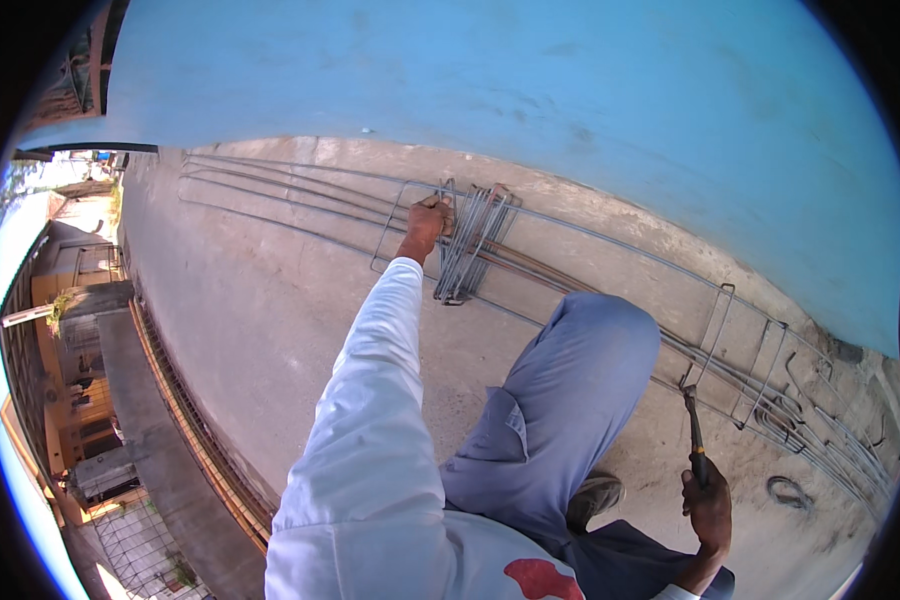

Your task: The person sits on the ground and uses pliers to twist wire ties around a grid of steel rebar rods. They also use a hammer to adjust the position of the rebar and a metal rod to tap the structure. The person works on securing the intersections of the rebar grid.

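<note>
My left hand is stretched far out, its fingers closed at the left edge of a bunched stack of rectangular rebar stirrups. The stack sits around long steel rebars lying along the ground. In my right hand, low on the right, is a pair of pincers with dark and yellow handles. The head of the pincers is beside the lower corner of a single stirrup on the bars. Another stirrup stands farther right along them. My bent knee hides part of the bars.
A blue wall runs along the far side of the concrete ground. Coiled wire and loose bent rods lie at the right. On the left are a low ledge and a wire mesh.
</note>
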`<state>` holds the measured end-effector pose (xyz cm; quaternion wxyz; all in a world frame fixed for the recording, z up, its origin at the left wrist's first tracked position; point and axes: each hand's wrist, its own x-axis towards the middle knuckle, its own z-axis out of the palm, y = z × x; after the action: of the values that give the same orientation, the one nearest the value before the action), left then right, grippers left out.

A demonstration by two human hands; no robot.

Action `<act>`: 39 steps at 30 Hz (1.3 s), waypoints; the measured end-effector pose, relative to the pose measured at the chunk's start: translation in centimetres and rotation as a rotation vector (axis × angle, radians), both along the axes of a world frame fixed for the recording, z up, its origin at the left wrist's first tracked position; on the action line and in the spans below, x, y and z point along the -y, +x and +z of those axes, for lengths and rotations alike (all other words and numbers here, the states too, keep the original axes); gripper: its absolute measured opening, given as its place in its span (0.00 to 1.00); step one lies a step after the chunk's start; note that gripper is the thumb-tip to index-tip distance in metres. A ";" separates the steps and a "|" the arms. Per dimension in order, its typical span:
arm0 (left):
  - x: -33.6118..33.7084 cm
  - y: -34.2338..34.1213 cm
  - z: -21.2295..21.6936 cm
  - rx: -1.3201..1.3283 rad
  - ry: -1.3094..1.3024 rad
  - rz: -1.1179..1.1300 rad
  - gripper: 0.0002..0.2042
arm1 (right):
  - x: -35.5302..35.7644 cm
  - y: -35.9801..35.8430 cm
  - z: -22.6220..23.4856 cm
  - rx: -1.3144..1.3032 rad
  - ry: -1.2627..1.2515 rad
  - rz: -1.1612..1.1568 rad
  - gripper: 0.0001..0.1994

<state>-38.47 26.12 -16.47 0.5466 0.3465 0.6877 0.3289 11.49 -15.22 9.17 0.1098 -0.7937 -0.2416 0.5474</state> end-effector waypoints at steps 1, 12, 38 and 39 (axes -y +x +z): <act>0.1 -0.1 -0.2 0.009 -0.002 0.007 0.06 | -0.2 0.0 -0.1 -0.007 0.002 0.009 0.18; -0.6 3.7 0.1 -0.098 -0.180 -0.138 0.15 | -0.6 -0.5 -0.2 -0.008 -0.008 -0.010 0.20; 5.8 3.3 -2.0 -0.261 0.005 -0.337 0.32 | -1.1 -0.2 -0.6 -0.045 0.015 -0.025 0.16; 5.8 2.9 -2.7 -0.369 0.053 -0.340 0.34 | -1.2 -0.3 -0.5 -0.037 0.018 -0.022 0.16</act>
<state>-35.53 20.30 -19.21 0.4501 0.5257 0.6987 0.1812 11.19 -14.03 8.63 0.1274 -0.7850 -0.2354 0.5587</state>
